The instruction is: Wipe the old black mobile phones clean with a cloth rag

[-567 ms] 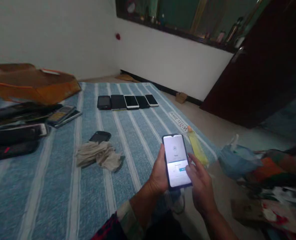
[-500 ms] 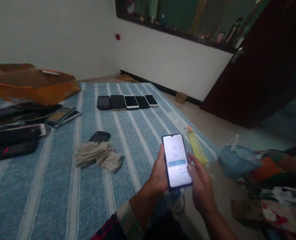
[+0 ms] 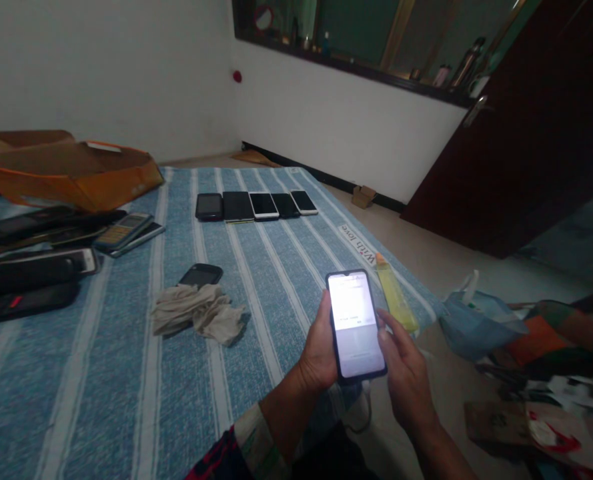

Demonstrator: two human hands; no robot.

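I've got the left hand (image 3: 319,353) closed around a smartphone (image 3: 356,327), held above the blue striped mat (image 3: 256,380). The right hand (image 3: 405,373) is open, just beside it, gripping nothing.

Smartphone (image 3: 355,327): glossy glass screen, dark smooth frame; floor mat (image 3: 256,373): rough woven cloth, blue and white stripes; rag (image 3: 196,313): crumpled matt beige cloth; door (image 3: 521,147): dark polished wood; door handle (image 3: 477,110): shiny metal; carrier bag (image 3: 479,327): thin blue plastic

A striped blue mat (image 3: 126,400) holds phones (image 3: 263,205) and cloth (image 3: 196,313).
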